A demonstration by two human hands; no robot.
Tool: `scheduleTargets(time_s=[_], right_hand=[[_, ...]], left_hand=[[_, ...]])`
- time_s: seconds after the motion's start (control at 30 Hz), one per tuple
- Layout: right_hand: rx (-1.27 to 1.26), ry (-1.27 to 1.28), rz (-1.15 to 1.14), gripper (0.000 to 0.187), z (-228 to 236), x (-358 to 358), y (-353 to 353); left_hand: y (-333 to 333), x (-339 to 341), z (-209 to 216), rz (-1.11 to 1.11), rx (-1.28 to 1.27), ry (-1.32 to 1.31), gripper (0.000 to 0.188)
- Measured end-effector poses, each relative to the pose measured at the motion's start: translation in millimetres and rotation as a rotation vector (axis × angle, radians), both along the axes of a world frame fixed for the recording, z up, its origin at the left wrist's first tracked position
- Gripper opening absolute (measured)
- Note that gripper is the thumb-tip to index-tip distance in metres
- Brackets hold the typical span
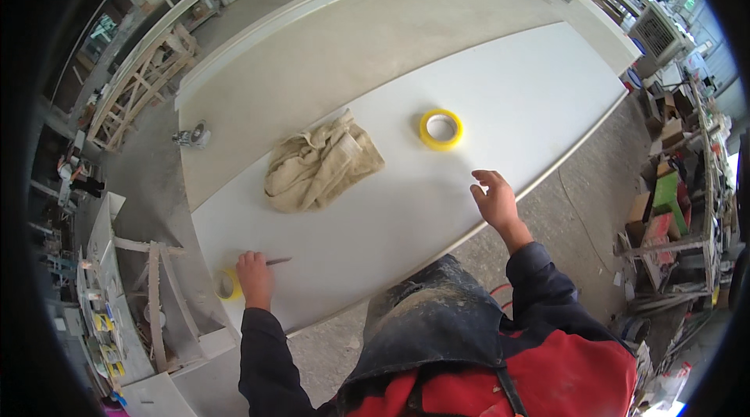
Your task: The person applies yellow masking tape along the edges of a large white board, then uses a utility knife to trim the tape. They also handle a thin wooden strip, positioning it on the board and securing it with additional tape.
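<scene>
My left hand (255,280) is closed at the left end of a white panel, on a thin tool whose narrow, knife-like blade (279,261) sticks out to the right. The fingers hide the rest of that tool. Right beside this hand is a roll of yellow tape (226,284) near the panel's edge. My right hand (494,200) hovers over the panel's near edge, fingers bent and apart, holding nothing. Beyond it, to the left, another yellow tape roll (441,130) lies flat. A crumpled beige cloth (322,163) rests on the panel between the two hands.
The white panel (539,89) lies on a larger beige board (375,50). A small metal device (192,136) sits at that board's left edge. Wooden frames (148,73) stand at the left. Shelving with boxes (670,202) lines the right side, and a cable crosses the floor there.
</scene>
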State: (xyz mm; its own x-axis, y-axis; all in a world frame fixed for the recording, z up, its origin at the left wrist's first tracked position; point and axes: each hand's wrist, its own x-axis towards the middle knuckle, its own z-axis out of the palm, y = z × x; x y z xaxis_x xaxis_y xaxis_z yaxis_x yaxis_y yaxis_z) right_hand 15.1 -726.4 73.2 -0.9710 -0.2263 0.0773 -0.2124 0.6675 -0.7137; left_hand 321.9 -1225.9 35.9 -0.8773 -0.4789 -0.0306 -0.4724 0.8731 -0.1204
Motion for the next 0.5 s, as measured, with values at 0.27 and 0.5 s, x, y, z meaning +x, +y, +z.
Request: scheduleTargets(time_s=[0.27, 0.5], right_hand=[[0.240, 0.279, 0.249, 0.052, -22.0, -77.3, -39.8], [0.359, 0.465, 0.356, 0.038, -47.7, -118.3, -46.6]], left_hand=[[89.9, -10.9, 44.8, 0.441, 0.421, 0.364, 0.019], [108.1, 61.3, 46.1, 0.740, 0.364, 0.416, 0.024]])
